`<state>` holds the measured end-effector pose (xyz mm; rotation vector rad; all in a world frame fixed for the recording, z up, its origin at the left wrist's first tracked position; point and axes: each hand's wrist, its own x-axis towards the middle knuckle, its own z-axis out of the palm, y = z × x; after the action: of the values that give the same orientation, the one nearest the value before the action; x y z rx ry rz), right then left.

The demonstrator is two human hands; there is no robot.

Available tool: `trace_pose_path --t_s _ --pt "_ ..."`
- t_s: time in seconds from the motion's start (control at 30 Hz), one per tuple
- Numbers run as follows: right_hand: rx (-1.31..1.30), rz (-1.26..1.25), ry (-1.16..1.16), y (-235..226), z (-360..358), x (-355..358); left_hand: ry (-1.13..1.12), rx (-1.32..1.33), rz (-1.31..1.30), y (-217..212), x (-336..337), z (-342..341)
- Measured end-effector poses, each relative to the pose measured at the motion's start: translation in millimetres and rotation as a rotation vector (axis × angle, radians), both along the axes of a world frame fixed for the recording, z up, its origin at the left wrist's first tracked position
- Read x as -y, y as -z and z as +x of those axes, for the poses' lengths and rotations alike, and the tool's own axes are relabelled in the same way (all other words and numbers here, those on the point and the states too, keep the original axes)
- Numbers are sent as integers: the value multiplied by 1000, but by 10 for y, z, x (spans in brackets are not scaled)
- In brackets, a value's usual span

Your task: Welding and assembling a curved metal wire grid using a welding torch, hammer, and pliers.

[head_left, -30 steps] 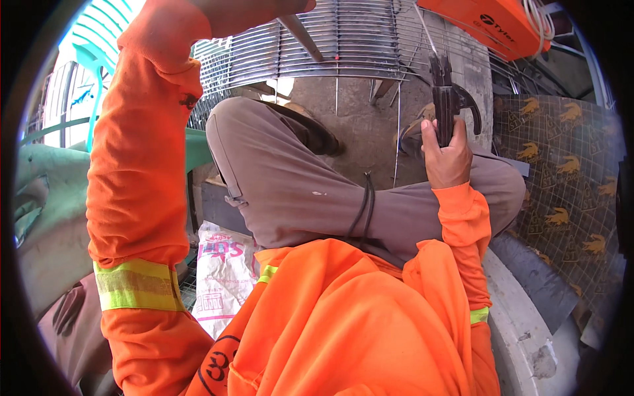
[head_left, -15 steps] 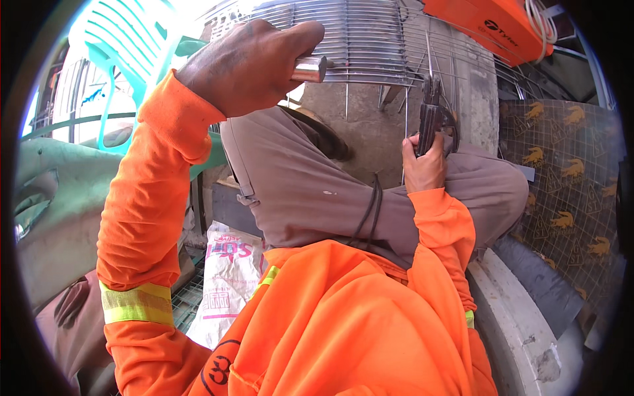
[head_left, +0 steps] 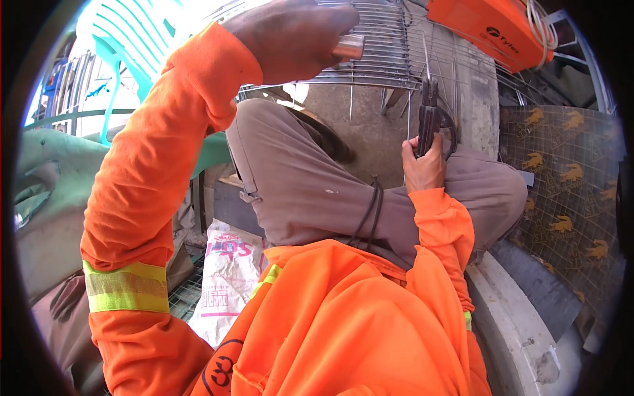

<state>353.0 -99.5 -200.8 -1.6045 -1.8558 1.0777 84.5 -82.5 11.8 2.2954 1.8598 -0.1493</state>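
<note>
The left hand [head_left: 290, 36] is closing its fingers around a short metal piece against the wire grid [head_left: 376, 46] overhead. The right hand [head_left: 424, 168] is gripping what looks like a dark welding holder [head_left: 429, 122] below the grid's edge; steadying both before touching wires seems wise.

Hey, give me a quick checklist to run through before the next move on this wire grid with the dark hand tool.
1. Left hand closed on the short metal piece by the wire grid: ok.
2. Right hand grip around the dark hand tool: ok.
3. Tool tip at a grid wire: cannot tell.
4. Black cable lies across the thigh, below the tool: ok.
5. Orange machine switched on: cannot tell.
</note>
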Motion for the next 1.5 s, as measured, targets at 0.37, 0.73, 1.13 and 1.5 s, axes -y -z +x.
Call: trace_pose_path --t_s 0.37,0.73,1.13,1.5 --pt "41 72 -10 16 -39 -5 -25 169 121 46 296 -425" --pt "97 31 -4 -23 -24 -7 -295 222 -159 -364 -490 -329" --pt "53 53 -37 32 21 -14 -281 80 -323 -164 -1073 -587" --pt "59 38 -2 78 87 7 -425 183 -419 268 -1699 -879"
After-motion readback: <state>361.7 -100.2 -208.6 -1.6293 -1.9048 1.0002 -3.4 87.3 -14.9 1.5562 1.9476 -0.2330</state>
